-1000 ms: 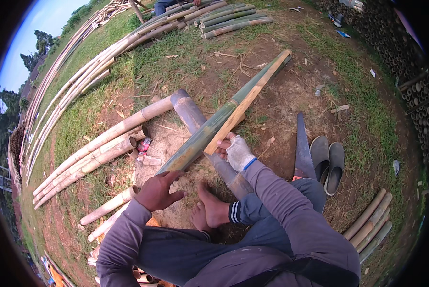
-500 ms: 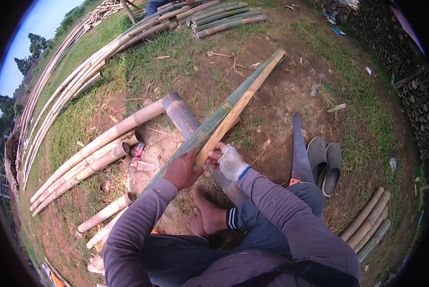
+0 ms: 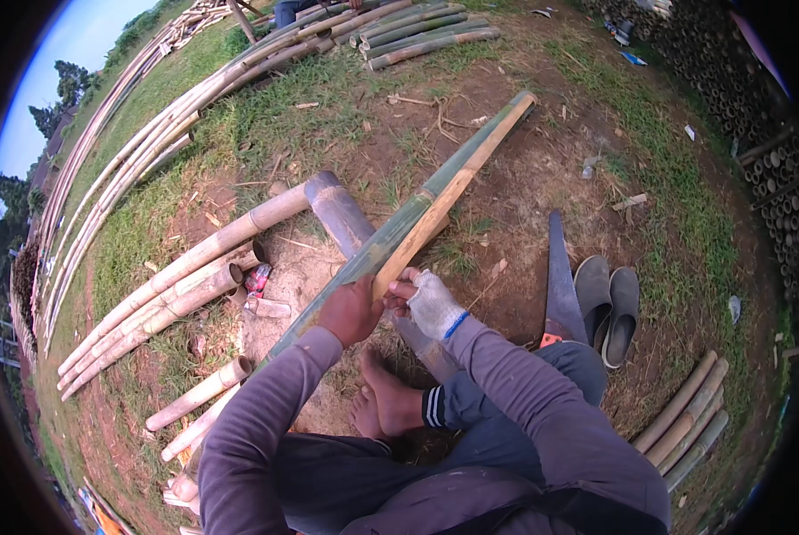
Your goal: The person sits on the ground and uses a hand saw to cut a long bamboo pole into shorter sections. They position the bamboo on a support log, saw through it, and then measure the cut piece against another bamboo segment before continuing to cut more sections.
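Observation:
A long green bamboo pole [image 3: 389, 239] slants from beside my left forearm up to the far right. Along its right side runs a pale yellow-brown face [image 3: 428, 226]; whether this is a cut side or a separate strip I cannot tell. My bare left hand [image 3: 349, 312] is closed round the pole near the face's lower end. Close beside it, my right hand [image 3: 433, 305], in a white fingerless glove with a blue cuff, has its fingers curled and pinched at the face's edge. What they hold is hidden. Beneath the pole lies a thick greyish bamboo piece [image 3: 339, 214].
A handsaw [image 3: 560, 276] lies right of my knee, beside a pair of grey slip-on shoes [image 3: 610, 308]. Bamboo poles [image 3: 185, 276] lie at left, with short lengths [image 3: 684, 419] at lower right. Another person [image 3: 288, 12] sits beyond, near more green poles [image 3: 430, 45].
My left hand has shifted slightly up and right along the bamboo pole. My right hand stays at nearly the same spot, fingers still curled. The pole keeps its place.

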`<action>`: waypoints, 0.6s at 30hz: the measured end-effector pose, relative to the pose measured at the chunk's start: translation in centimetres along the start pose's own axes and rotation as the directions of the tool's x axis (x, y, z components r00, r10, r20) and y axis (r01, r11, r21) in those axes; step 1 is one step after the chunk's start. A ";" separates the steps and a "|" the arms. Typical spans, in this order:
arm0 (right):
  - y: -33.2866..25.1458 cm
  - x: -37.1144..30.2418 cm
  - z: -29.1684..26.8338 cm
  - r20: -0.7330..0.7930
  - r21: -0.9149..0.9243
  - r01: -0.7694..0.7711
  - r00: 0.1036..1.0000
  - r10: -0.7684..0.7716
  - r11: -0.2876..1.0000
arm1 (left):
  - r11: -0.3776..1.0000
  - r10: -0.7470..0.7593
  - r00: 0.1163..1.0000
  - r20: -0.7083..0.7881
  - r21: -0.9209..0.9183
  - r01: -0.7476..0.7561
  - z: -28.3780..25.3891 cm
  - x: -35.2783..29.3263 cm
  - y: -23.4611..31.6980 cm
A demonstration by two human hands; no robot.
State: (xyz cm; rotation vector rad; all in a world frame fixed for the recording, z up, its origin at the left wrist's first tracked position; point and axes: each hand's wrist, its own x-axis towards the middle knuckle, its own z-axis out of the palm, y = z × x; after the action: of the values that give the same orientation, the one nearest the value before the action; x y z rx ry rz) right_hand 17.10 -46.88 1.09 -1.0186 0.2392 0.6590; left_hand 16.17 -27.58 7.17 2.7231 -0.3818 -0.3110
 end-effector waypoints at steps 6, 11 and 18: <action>1.4 0.7 -0.8 -0.046 -0.063 0.022 0.999 -0.025 0.998 | 0.971 -0.206 0.978 -0.018 0.121 0.207 -1.9 1.0 -0.9; 2.0 0.8 -0.8 -0.028 -0.027 0.011 1.000 -0.012 1.000 | 0.964 -0.223 0.973 -0.056 0.134 0.229 -2.5 1.4 -1.6; 1.9 0.5 -0.8 0.006 -0.069 -0.004 1.000 0.004 0.998 | 0.985 -0.160 0.986 -0.035 0.057 0.162 -1.2 1.3 -3.0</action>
State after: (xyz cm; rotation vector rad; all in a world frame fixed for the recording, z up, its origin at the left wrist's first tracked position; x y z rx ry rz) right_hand 16.47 -46.72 -0.91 -1.0821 0.2143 0.6779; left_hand 18.39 -24.90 6.92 2.8198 -0.1644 -0.3060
